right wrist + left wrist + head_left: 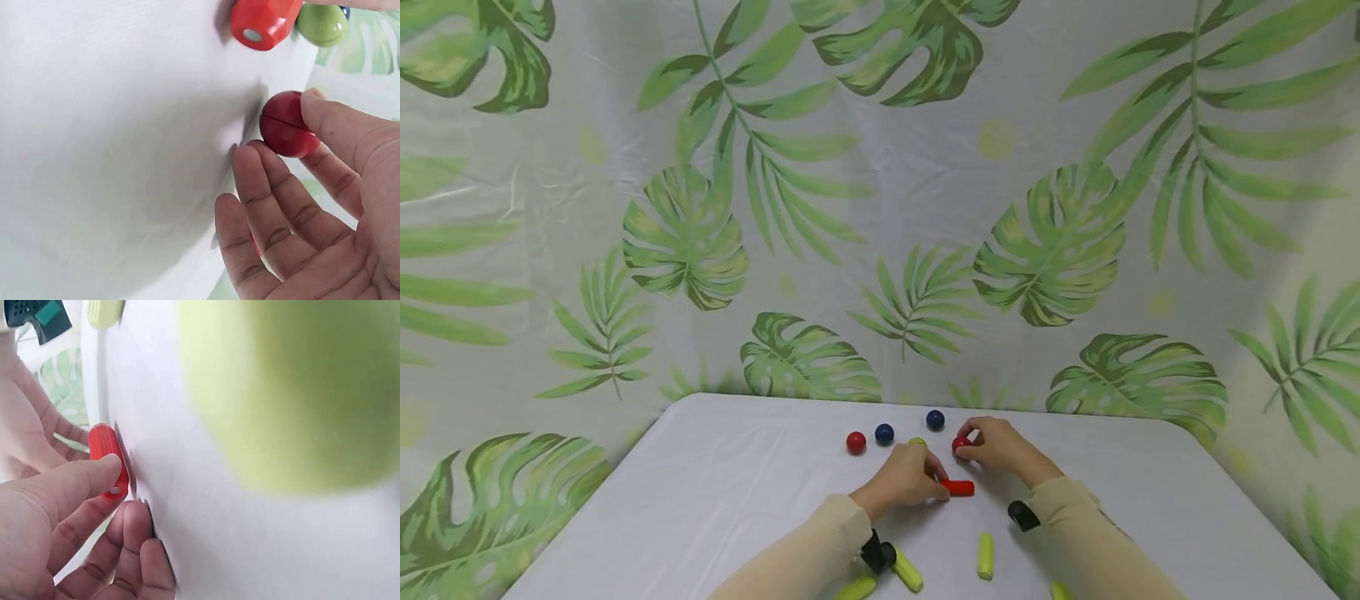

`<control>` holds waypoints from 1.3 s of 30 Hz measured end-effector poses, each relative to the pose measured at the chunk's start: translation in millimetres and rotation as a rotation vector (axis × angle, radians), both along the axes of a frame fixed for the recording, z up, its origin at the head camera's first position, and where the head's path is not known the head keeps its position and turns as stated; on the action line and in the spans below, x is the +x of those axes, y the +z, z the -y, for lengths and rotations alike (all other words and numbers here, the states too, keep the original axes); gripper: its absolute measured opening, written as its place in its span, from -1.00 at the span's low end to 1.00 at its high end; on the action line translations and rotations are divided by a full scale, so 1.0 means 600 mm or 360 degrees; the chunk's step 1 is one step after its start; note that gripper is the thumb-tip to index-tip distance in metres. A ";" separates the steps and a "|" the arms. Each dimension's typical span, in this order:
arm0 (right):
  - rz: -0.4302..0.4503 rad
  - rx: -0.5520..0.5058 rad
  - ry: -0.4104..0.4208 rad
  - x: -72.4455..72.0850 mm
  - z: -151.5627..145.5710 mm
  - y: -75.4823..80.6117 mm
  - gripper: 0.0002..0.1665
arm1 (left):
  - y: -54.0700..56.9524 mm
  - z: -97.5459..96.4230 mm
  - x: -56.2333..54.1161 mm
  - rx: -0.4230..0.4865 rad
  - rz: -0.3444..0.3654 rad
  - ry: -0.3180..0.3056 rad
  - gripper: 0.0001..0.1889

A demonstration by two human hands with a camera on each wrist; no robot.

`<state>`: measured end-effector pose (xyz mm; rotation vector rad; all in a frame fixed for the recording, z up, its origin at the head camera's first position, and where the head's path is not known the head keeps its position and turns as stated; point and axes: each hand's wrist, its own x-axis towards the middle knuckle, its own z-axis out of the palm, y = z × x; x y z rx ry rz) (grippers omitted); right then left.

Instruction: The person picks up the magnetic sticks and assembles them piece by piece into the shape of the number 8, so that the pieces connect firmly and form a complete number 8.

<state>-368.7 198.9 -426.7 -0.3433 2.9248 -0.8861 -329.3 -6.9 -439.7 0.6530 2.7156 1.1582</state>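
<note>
My left hand [906, 477] pinches a short red ridged cylinder [107, 459] between thumb and forefinger, low over the white table. The cylinder's end has a small pale dot in its middle. To the right and farther back, my right hand [1000, 447] holds a glossy red ball [289, 125] with a dark line around it, thumb on one side and fingers on the other. Its other fingers extend beside the ball, near the tabletop. A green ball [322, 25] sits just beyond the red cylinder, partly hidden by my left hand in the head view.
Toward the table's back are another red ball [856, 442] and two dark blue balls [884, 433]. Nearer me lie several yellow-green ridged cylinders [986, 556], some partly covered by my forearms. A leaf-patterned curtain [925, 208] hangs behind the white table [715, 467].
</note>
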 end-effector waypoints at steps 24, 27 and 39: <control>0.0006 0.0045 0.0072 0.058 -0.045 0.010 -0.71 | 0.012 0.003 -0.010 -0.0006 0.0065 0.0086 -0.89; 0.0020 0.0040 0.0082 0.065 -0.046 0.010 -0.72 | 0.012 0.001 -0.012 -0.0011 0.0064 0.0077 -0.89; 0.0080 -0.0001 0.0118 0.084 -0.045 0.011 -0.70 | 0.014 -0.010 -0.018 -0.0025 0.0089 0.0052 -0.93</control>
